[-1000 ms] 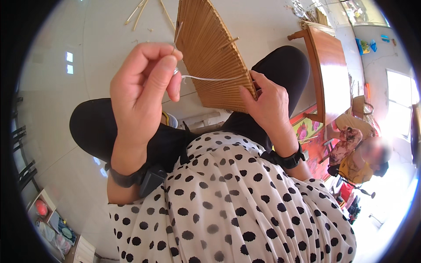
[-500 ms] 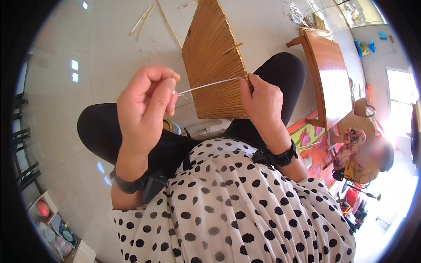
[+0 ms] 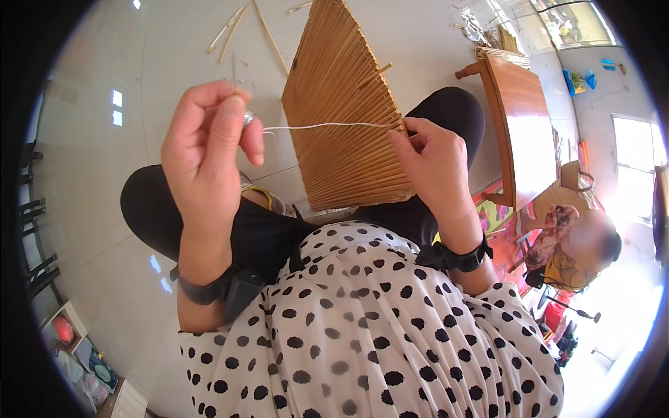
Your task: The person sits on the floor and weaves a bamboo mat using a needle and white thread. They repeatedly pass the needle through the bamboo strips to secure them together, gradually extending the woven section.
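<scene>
A woven panel of tan straw-like stalks (image 3: 341,104) stands tilted between my knees, its right edge bound in a ridge. My right hand (image 3: 437,157) is closed on that edge, thumb and fingers pinching it. In the air left of the panel, my left hand (image 3: 209,139) pinches a thin needle (image 3: 235,66) that points up. Something silver, perhaps a thimble, shows at its fingers. White thread (image 3: 324,125) runs from near my left hand across the panel's face to the edge by my right hand. One short stalk (image 3: 385,67) sticks out of the panel's edge.
Loose stalks (image 3: 230,31) lie on the pale tiled floor beyond. A wooden table (image 3: 519,125) is at the right, with another person (image 3: 575,237) seated below it. Partly hidden behind my left hand is a round container (image 3: 277,203) near my legs. Shelves (image 3: 77,327) stand at the lower left.
My left hand has moved left and slightly up, and the needle now shows. The panel's near end and my right hand have shifted to the right. The thread hangs a little slacker.
</scene>
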A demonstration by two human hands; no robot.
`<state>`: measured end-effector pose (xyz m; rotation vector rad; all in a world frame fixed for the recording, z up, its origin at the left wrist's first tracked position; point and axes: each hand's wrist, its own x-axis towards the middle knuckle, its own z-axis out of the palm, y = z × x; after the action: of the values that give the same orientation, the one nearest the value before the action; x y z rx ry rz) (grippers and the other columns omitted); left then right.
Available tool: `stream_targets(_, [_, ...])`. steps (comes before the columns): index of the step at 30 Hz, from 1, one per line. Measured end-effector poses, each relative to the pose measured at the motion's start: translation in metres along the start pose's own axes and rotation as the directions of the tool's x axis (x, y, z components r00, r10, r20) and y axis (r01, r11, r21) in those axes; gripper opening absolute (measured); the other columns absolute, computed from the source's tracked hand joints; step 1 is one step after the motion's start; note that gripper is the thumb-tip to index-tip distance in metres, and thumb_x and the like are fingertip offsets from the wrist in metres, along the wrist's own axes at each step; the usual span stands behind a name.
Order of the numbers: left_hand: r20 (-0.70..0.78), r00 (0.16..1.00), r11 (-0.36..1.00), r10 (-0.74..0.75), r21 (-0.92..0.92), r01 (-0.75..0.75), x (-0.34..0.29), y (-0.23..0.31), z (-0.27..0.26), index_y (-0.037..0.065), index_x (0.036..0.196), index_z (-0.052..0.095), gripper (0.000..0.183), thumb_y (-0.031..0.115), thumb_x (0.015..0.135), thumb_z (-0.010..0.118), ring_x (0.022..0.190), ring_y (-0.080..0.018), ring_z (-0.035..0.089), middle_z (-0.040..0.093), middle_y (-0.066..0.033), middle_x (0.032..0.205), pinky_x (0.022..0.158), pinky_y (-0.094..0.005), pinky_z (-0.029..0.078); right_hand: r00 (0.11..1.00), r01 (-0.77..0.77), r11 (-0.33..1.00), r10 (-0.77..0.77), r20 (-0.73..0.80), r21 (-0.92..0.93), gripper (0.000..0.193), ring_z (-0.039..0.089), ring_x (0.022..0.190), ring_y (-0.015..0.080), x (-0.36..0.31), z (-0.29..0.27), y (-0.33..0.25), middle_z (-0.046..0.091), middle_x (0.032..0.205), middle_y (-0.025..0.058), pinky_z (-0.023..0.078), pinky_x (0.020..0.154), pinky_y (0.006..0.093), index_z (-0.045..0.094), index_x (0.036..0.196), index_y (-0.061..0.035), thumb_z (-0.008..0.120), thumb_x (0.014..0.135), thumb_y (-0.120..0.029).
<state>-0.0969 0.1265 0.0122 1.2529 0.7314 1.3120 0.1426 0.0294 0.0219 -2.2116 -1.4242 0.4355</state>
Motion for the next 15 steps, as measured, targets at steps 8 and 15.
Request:
stream_targets(8, [0.258,0.966,0.933,-0.030,0.355,-0.066,-0.007,-0.026,0.039,0.005,0.102,0.069,0.004,0.008,0.099,0.068,0.055,-0.0068,0.052,0.060,-0.0017,0.066,0.053,-0.0231,0.042,0.962,-0.158,0.948,0.085,0.258,0.278,0.037,0.068,0.073,0.0083,-0.001,-0.001,0.012,0.075,0.086,0.0087,0.055,0.069,0.0232,0.070,0.120,0.0055,0.074,0.085,-0.007])
stream_targets(15, [0.377,0.911,0.880,-0.167,0.473,-0.035,-0.019,-0.039,0.044,0.005,0.103,0.071,0.010,0.004,0.094,0.068,0.065,-0.0285,0.069,0.072,-0.0136,0.079,0.058,-0.0342,0.052,0.968,-0.189,0.877,0.091,0.234,0.443,0.034,0.068,0.073,0.0097,-0.001,-0.004,0.016,0.075,0.086,0.0098,0.055,0.070,0.0260,0.071,0.117,0.0042,0.070,0.085,-0.008])
